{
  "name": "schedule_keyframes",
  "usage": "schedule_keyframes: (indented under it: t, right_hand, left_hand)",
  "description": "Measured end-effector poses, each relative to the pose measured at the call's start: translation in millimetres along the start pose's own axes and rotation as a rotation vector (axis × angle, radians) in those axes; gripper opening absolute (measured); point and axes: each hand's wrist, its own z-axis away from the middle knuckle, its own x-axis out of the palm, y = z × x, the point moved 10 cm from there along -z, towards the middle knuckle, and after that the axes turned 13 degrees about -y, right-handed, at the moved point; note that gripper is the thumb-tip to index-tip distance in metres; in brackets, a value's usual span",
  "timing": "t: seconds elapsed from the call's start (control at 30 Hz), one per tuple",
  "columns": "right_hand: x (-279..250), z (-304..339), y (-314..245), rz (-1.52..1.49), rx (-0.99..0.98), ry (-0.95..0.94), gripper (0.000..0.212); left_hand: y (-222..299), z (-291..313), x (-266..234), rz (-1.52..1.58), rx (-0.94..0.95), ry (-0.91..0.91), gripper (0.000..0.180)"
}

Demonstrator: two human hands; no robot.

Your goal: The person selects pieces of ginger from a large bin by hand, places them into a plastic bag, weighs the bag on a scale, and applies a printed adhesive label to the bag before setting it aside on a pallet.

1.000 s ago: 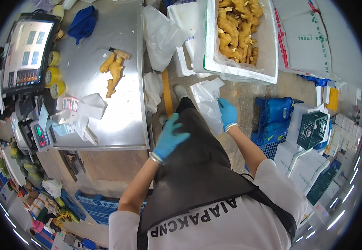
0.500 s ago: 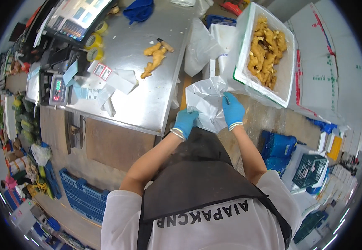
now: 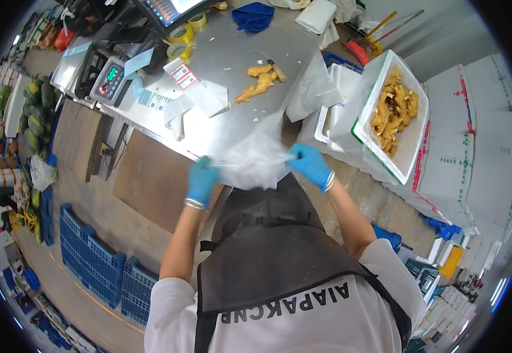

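One bag (image 3: 254, 157), thin, translucent white, blurred

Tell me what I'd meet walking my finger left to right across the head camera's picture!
Pile of green produce → scale → left hand → blurry plastic bag → right hand → white box.

Markings in view, catalogued by kind.
Six o'clock: black capital letters (image 3: 291, 303), upside down, on white shirt (image 3: 176, 317). Ten: lit green and red figures on digital panel (image 3: 108, 82). Eleven: red-edged printed label (image 3: 181, 76); pale-blue slip (image 3: 148, 96), dark print; monitor (image 3: 176, 7), text too small. Three: green characters on white boxes (image 3: 453, 176).
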Motion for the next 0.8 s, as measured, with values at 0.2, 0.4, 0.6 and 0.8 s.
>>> schedule_keyframes:
  t: [0.2,0.4,0.6,0.8]
  right_hand:
    - [-5,-53,12,-0.009,0.023,-0.04,0.023]
    - [59,-105,-71,0.101,-0.145,-0.609,0.024]
    - [-9,-254,-45,0.837,-0.339,-0.419,0.078]
    - [6,-341,17,1.217,-0.365,-0.606,0.07]
  left_hand:
    - [41,55,-37,-1.037,0.172,0.562,0.06]
    - [123,18,54,-0.963,0.317,0.297,0.073]
    - [9,-20,-38,-0.349,-0.058,0.522,0.057]
    - [-18,-5,-50,0.119,-0.12,0.669,0.048]
